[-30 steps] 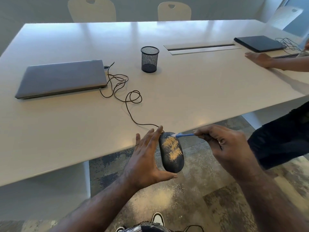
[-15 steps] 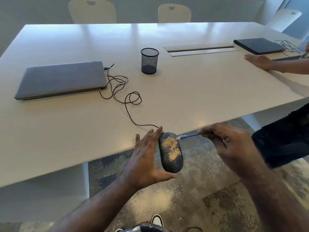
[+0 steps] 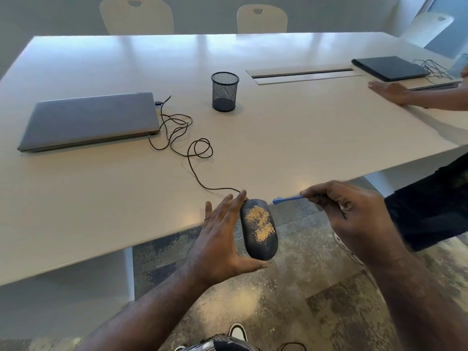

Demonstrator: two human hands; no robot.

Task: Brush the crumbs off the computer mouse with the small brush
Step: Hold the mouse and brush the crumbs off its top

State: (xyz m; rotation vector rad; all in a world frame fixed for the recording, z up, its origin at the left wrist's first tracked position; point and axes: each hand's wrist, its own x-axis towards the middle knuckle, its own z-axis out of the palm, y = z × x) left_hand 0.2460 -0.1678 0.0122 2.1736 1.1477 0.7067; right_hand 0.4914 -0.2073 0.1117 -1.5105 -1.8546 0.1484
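Observation:
A black wired computer mouse (image 3: 260, 245) is held off the near edge of the table, over the floor, with a patch of tan crumbs (image 3: 260, 222) on its top. My left hand (image 3: 222, 241) holds it, fingers along its left side and thumb under its rear end. My right hand (image 3: 354, 219) pinches the handle of a small blue brush (image 3: 287, 199). The brush tip is just right of the mouse's front end and apart from it.
The mouse cable (image 3: 195, 153) loops across the white table (image 3: 291, 138) to a closed grey laptop (image 3: 91, 120). A black mesh pen cup (image 3: 225, 91) stands mid-table. Another person's hand (image 3: 390, 91) and a dark laptop (image 3: 390, 68) are at the far right. Chairs stand behind the table.
The brush tip has drawn away to the right from the mouse's front end, where it touched before. My left hand still holds the mouse in the same place.

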